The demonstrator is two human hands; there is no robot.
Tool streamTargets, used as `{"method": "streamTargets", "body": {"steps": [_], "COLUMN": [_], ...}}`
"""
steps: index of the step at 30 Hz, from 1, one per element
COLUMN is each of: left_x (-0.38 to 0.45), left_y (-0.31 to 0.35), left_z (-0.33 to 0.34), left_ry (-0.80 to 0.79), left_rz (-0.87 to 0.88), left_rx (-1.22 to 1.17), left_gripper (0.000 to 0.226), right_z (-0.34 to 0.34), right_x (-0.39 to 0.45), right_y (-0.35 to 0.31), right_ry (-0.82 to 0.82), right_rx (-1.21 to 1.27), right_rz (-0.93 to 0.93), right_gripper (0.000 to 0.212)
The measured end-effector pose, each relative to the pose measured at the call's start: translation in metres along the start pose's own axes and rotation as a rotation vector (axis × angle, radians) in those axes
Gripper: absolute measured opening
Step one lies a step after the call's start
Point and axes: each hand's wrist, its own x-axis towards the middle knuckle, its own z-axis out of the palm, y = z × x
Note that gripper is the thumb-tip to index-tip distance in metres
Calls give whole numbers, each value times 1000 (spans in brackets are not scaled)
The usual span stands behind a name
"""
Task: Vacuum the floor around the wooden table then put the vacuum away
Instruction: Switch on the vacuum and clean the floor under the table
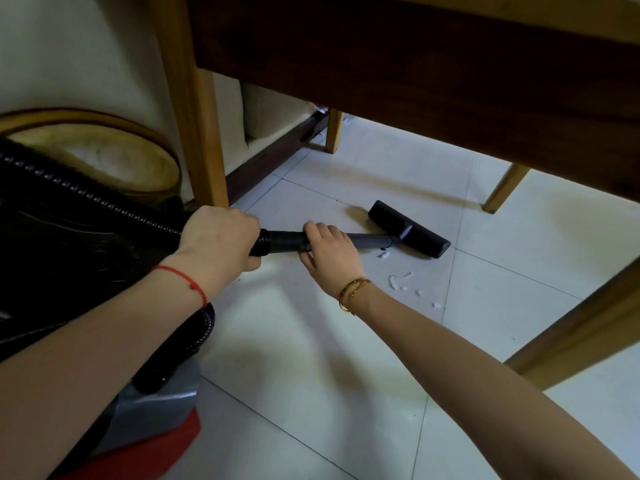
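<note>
At far left a round wooden stool (104, 157) stands against the wall, with the ribbed black hose (86, 199) running across in front of it. Below, the vacuum's grey and red body (156, 417) sits on the tiles, partly behind the left forearm. The left hand (218, 237) is curled round the hose cuff, just in front of the near table leg (194, 109). Just beside it, the right hand (329, 251) wraps the grey wand (370, 240), thumb over the top and fingers beneath. The wand lies low and nearly flat, ending in the black floor head (410, 228), which rests on the white tiled floor (311, 341) under the wooden table (415, 64). White scraps (398, 280) lie on the tile just nearer than the head, one or two close against its near edge; most are not yet under it.

The vacuuming step looks to be in hand, with putting away still to come. The next move probably calls for drawing the head back and rightward over the scraps, keeping it flat on the tiles and clear of the right-hand legs (505, 188).
</note>
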Motion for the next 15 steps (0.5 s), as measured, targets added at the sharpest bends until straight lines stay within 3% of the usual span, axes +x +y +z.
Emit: {"method": "streamTargets", "body": {"steps": [15], "left_x": [96], "left_y": [106], "left_z": [-23], "left_ry": [9], "left_rz": [150], "left_rx": [-196], "left_gripper": [30], "right_z": [-19], "right_x": [-5], "right_y": [137], "right_ry": [-198], "right_rx": [-143], "right_rz": [216], "right_gripper": [37]}}
